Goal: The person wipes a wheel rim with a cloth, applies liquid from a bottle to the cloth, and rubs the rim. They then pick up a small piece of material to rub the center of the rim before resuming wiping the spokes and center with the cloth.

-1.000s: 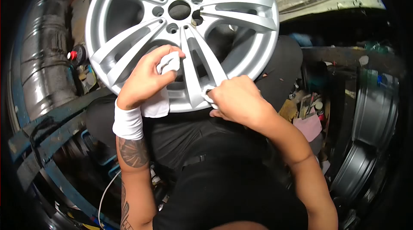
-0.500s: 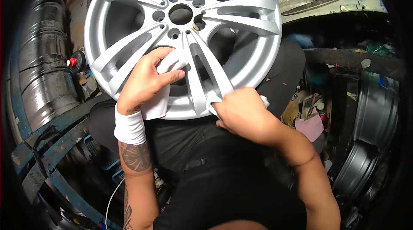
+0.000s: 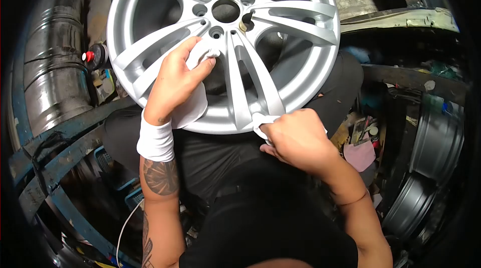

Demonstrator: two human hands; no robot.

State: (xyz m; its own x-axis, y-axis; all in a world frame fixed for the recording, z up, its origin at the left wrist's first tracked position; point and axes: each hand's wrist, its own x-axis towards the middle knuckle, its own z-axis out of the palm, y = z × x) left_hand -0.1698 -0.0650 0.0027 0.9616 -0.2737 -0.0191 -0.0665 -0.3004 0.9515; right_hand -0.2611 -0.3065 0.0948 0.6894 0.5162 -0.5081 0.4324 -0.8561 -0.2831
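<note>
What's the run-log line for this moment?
left hand: presses white cloth on spoke | right hand: holds cloth end at rim edge | silver alloy wheel: on lap

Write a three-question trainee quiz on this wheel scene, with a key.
1. True or false: the left hand presses a white cloth against the silver alloy wheel.
2. Where on the wheel does the right hand grip? A. the hub hole B. the lower rim C. the top spoke
3. Fill in: the left wrist wears a white ____.

Key: 1 true; 2 B; 3 wristband.
</note>
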